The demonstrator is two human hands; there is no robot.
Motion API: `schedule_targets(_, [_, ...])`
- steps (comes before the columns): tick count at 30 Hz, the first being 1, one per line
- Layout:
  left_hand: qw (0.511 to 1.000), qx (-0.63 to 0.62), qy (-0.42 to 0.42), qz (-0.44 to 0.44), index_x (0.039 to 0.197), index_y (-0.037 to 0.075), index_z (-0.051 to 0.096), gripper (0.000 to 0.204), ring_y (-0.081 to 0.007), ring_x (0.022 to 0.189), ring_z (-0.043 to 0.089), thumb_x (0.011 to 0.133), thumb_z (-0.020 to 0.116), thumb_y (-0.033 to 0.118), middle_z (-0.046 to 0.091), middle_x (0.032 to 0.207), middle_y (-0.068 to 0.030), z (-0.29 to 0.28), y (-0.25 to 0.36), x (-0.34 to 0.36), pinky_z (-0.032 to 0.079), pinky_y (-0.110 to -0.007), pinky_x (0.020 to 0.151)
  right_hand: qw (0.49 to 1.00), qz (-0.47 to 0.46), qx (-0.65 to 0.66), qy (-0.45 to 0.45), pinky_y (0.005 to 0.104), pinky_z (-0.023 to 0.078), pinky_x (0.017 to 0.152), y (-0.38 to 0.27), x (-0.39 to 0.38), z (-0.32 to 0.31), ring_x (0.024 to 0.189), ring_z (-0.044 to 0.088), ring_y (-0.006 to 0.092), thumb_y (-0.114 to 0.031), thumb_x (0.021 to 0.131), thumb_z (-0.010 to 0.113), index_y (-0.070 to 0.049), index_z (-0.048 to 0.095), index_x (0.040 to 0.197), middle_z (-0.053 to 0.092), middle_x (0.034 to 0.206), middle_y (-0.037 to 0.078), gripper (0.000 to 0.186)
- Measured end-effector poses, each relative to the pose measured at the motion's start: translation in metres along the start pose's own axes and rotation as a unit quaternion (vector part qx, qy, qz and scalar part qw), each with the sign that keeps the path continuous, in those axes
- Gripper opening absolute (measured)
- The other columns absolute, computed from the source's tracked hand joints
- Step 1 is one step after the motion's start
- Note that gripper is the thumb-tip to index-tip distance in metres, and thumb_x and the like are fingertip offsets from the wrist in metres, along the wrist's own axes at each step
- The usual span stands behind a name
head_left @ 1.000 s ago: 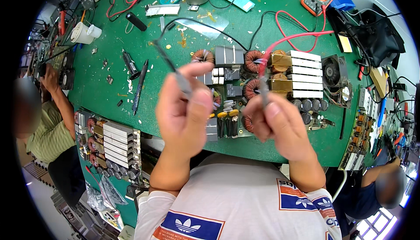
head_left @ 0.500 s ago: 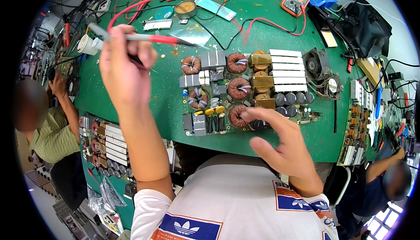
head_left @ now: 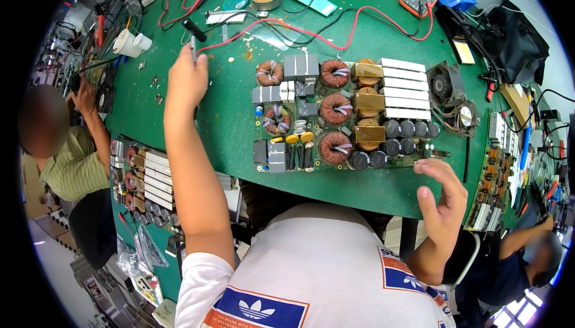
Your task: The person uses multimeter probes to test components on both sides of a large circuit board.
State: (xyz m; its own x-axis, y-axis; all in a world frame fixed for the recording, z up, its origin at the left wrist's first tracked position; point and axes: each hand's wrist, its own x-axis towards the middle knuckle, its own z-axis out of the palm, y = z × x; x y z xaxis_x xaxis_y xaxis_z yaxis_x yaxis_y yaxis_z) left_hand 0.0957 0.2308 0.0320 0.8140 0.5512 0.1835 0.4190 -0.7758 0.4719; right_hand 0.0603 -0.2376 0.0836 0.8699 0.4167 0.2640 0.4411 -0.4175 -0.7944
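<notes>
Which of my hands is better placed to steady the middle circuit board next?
Probably your right hand: it's empty, open and near the right end of the circuit board. Your left hand is farther off, holding a grey test probe.

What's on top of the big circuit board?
Copper-wound toroidal coils, white heatsink bars, black cylindrical capacitors and more. They hide much of the circuit board beneath from view.
</notes>
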Motion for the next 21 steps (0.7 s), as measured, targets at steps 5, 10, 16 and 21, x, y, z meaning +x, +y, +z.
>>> schedule_targets(5, [0.994, 0.087, 0.021, 0.058, 0.143, -0.007, 0.041, 0.062, -0.0411, 0.114, 0.059, 0.089, 0.066, 0.012, 0.058, 0.128, -0.0273, 0.025, 0.004, -0.017, 0.047, -0.044, 0.096, 1.0, 0.009, -0.014, -0.022, 0.0413, 0.048, 0.095, 0.003, 0.0, -0.003, 0.103, 0.065, 0.0332, -0.007, 0.078, 0.074, 0.002, 0.067, 0.107, 0.07, 0.103, 0.017, 0.031])
schedule_targets(10, [0.98, 0.08, 0.124, 0.131, 0.145, -0.002, 0.041, 0.065, -0.0424, 0.128, 0.049, 0.087, 0.069, 0.009, 0.046, 0.142, -0.0288, 0.03, 0.021, -0.038, 0.04, -0.045, 0.107, 0.99, -0.043, -0.12, -0.065, 0.0433, 0.048, 0.094, 0.001, 0.01, 0.01, 0.108, 0.062, 0.0359, -0.003, 0.071, 0.079, 0.001, 0.067, 0.107, 0.068, 0.107, 0.016, 0.038])
schedule_targets(16, [0.986, -0.118, -0.009, 0.114, 0.121, 0.0, 0.063, 0.038, -0.0352, 0.109, 0.061, 0.086, 0.072, 0.013, 0.064, 0.117, -0.0202, -0.016, 0.055, -0.1, 0.048, -0.04, 0.094, 0.964, -0.113, -0.187, -0.15, 0.045, 0.046, 0.094, 0.005, 0.024, 0.022, 0.111, 0.056, 0.0354, -0.008, 0.068, 0.081, -0.001, 0.065, 0.11, 0.062, 0.115, 0.013, 0.045])
schedule_targets(21, [0.957, -0.132, -0.119, 0.228, 0.112, 0.001, 0.066, 0.042, -0.0323, 0.109, 0.061, 0.077, 0.08, 0.018, 0.065, 0.114, -0.0157, -0.03, 0.055, -0.139, 0.047, -0.038, 0.095, 0.949, -0.145, -0.205, -0.191, 0.045, 0.046, 0.09, -0.003, 0.037, 0.041, 0.105, 0.055, 0.0332, -0.01, 0.068, 0.08, -0.003, 0.063, 0.112, 0.058, 0.11, 0.012, 0.048])
